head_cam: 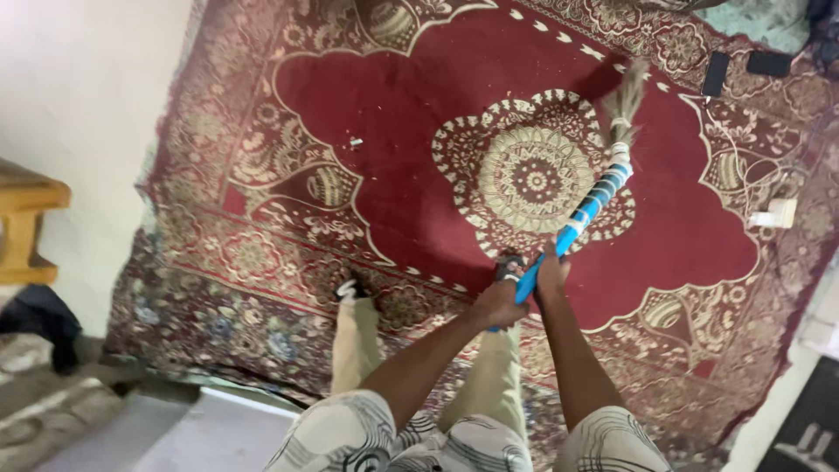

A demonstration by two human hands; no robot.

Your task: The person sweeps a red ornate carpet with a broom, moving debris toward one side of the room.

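hands: left hand (pixel 498 303) and right hand (pixel 551 273) both closed round the blue broom (pixel 584 212) handle.
risk: bristles could knock the phones (pixel 743 68) at the carpet (pixel 411 114) far right corner.

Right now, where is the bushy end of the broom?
In the head view, the broom's bristles are at upper right, on the red carpet just right of its round middle pattern, near two dark flat objects.
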